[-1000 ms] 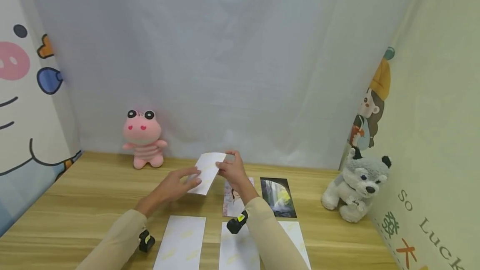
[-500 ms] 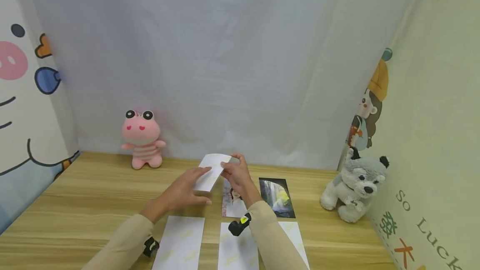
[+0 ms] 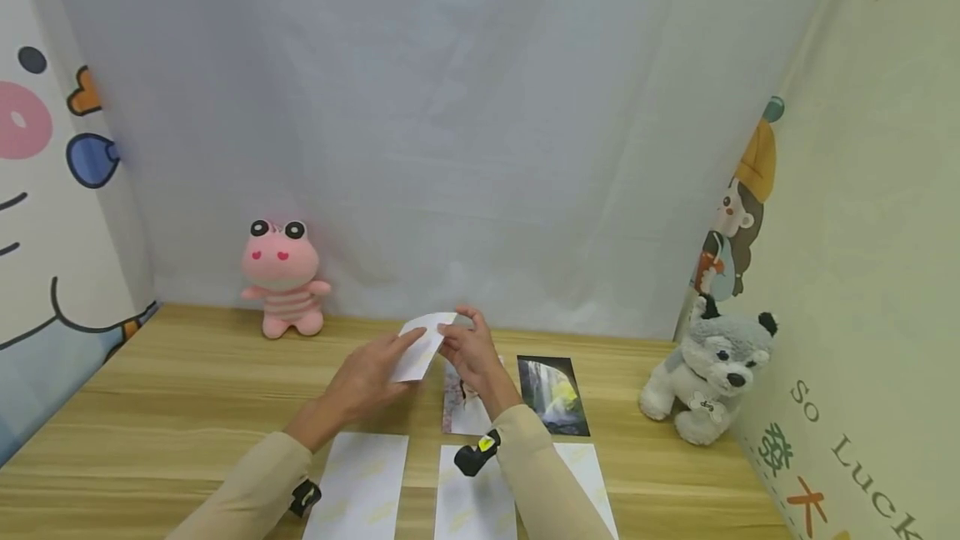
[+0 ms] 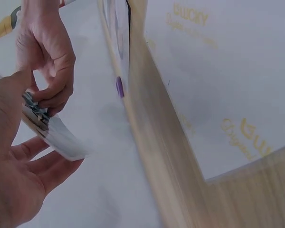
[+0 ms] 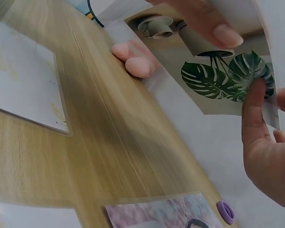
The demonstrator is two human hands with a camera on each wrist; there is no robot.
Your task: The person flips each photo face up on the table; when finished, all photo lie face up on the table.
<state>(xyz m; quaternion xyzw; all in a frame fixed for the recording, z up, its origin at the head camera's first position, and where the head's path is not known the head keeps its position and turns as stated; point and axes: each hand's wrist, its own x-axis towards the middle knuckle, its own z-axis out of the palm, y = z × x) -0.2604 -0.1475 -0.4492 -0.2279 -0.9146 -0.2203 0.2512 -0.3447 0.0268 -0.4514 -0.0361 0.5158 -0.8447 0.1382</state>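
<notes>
A photo print (image 3: pixel 424 348) is held above the table by both hands, bowed slightly, its white back toward the head camera. On its other side, in the right wrist view, the photo (image 5: pixel 228 76) shows a potted plant with large green leaves. My left hand (image 3: pixel 369 377) grips the near left part, thumb and fingers on opposite faces in the left wrist view. With thumb and fingers, my right hand (image 3: pixel 471 350) pinches the far right end. Below the right hand lies a pink-toned photo (image 3: pixel 467 407), partly covered by the hand and wrist; a waterfall photo (image 3: pixel 553 394) lies beside it.
Several white sheets lie nearer, including a left sheet (image 3: pixel 358 486), a middle sheet (image 3: pixel 474 498) and a right sheet (image 3: pixel 585 473). A pink plush toy (image 3: pixel 287 282) sits back left; a grey plush dog (image 3: pixel 711 373) sits right. A purple ring (image 5: pixel 225 212) lies near the back edge.
The left hand has moved right and closed farther over the photo, its thumb now out of sight in the head view. The photo has shifted slightly right and tilted more.
</notes>
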